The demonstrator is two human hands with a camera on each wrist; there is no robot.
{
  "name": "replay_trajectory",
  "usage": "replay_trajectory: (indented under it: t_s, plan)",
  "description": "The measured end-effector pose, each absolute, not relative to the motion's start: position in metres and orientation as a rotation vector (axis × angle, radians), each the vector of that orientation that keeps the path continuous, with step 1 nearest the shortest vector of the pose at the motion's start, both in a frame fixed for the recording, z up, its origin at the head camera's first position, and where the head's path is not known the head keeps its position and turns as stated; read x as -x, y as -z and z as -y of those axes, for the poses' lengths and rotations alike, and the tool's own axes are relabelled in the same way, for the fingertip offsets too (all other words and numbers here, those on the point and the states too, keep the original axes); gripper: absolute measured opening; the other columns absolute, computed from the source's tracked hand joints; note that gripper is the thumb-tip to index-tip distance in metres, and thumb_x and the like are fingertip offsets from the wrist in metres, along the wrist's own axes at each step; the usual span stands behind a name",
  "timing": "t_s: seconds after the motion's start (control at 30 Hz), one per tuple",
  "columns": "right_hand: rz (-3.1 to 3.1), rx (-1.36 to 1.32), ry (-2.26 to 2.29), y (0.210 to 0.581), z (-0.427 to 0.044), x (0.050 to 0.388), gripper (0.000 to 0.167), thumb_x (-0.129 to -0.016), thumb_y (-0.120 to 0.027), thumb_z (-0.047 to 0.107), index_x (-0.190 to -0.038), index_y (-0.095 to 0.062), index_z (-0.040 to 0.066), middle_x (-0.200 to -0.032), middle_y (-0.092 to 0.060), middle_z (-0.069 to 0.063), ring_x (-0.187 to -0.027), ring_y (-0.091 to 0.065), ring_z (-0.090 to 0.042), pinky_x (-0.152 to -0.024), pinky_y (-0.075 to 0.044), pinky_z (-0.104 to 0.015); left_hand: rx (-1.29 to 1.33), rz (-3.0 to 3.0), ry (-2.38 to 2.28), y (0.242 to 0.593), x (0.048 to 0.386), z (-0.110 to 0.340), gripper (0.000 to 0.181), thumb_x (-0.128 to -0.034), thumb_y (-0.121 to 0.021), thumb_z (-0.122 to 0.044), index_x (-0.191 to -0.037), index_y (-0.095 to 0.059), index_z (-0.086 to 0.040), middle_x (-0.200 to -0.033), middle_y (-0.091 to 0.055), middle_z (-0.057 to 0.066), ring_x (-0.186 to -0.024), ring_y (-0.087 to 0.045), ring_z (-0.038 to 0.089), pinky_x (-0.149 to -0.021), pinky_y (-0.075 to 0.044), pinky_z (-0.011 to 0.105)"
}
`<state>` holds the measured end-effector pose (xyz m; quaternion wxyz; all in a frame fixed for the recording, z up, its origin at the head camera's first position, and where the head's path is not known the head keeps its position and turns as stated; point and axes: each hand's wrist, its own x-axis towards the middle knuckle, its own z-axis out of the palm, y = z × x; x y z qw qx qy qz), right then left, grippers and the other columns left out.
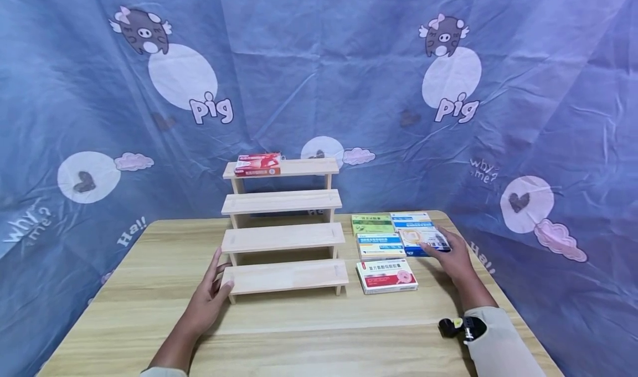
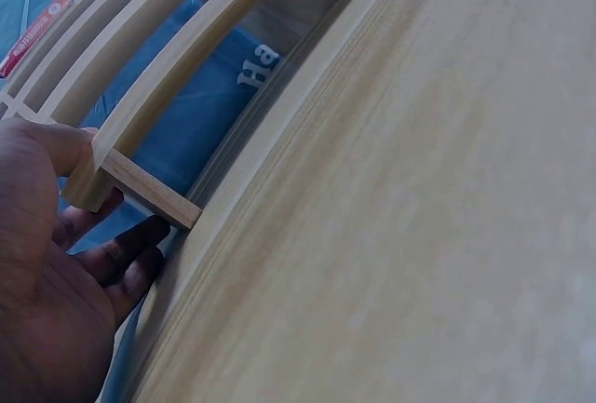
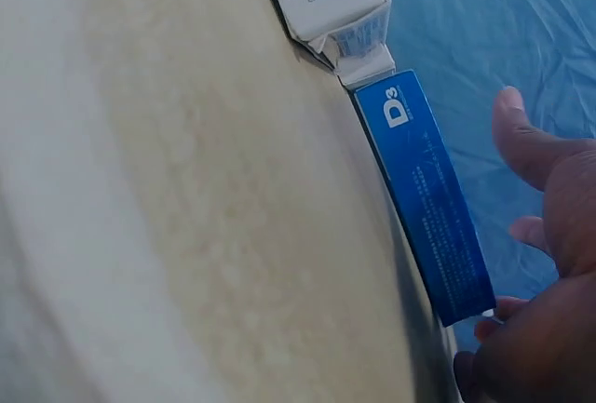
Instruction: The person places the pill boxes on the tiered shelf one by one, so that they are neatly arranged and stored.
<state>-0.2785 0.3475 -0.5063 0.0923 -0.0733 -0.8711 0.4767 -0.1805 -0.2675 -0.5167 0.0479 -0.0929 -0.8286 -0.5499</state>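
A pale wooden four-step display rack stands on the table. My left hand holds the left end of its lowest step, the thumb on top and the fingers around the end near the leg. On the top step lies a red medicine box. My right hand is at a blue-and-white D3 box, its fingertips by the box's right end. In the right wrist view the thumb stands apart above the box. Beside it lie a green box, a blue-white-yellow box and a red-and-white box.
Another blue-and-white box lies at the back of the group. The wood-grain table ends at a blue printed cloth behind and at the sides. A black wrist camera is worn at the right sleeve.
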Motion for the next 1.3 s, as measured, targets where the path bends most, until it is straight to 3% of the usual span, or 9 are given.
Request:
replay_trajectory:
  t_s: [0.2,0.4,0.63,0.93,1.3]
  plan:
    - [2.629,0.258,-1.491,0.509,-0.348,0.279,0.096,-0.098,-0.085,0.02,-0.173,-0.027,0.002,-0.178,-0.02,-0.033,-0.166,-0.019,-0.054,-0.136,-0.017,-0.065,0.274,2.558,1.652,0.514,0.179,0.269,0.085,-0.1176,-0.053,-0.023,-0.177,0.007,-0.036,-0.171,-0.037,0.029,-0.158,-0.036,0.055,-0.103,-0.034,0.0]
    - [2.707,0.315,-1.483,0.509,-0.352,0.281,0.099,-0.097,-0.084,0.016,-0.174,-0.023,0.006,-0.179,-0.014,-0.034,-0.166,-0.015,-0.056,-0.135,-0.015,-0.067,0.272,2.55,1.673,0.515,0.179,0.269,0.085,-0.1173,-0.054,-0.023,-0.177,0.006,-0.036,-0.172,-0.035,0.03,-0.158,-0.036,0.055,-0.104,-0.036,0.002]
    - [2.665,0.268,-1.522,0.513,-0.36,0.282,0.097,-0.096,-0.085,0.012,-0.173,-0.026,0.007,-0.178,-0.018,-0.033,-0.166,-0.017,-0.056,-0.136,-0.016,-0.066,0.261,2.55,1.664,0.514,0.18,0.269,0.086,-0.1169,-0.054,-0.022,-0.177,0.005,-0.036,-0.171,-0.038,0.029,-0.157,-0.038,0.055,-0.104,-0.036,0.002]
    - [2.735,0.228,-1.537,0.511,-0.374,0.281,0.102,-0.095,-0.086,0.017,-0.175,-0.023,0.014,-0.181,-0.012,-0.029,-0.167,-0.009,-0.057,-0.134,-0.011,-0.072,0.254,2.544,1.702,0.515,0.18,0.268,0.086,-0.1167,-0.055,-0.022,-0.177,0.005,-0.038,-0.172,-0.035,0.029,-0.157,-0.038,0.055,-0.103,-0.038,0.003]
    - [2.817,0.217,-1.446,0.512,-0.373,0.284,0.097,-0.097,-0.085,0.02,-0.174,-0.027,0.013,-0.18,-0.01,-0.031,-0.166,-0.007,-0.059,-0.133,-0.011,-0.073,0.238,2.558,1.671,0.515,0.18,0.269,0.087,-0.1166,-0.056,-0.023,-0.177,0.005,-0.037,-0.172,-0.036,0.029,-0.158,-0.038,0.054,-0.104,-0.035,0.001]
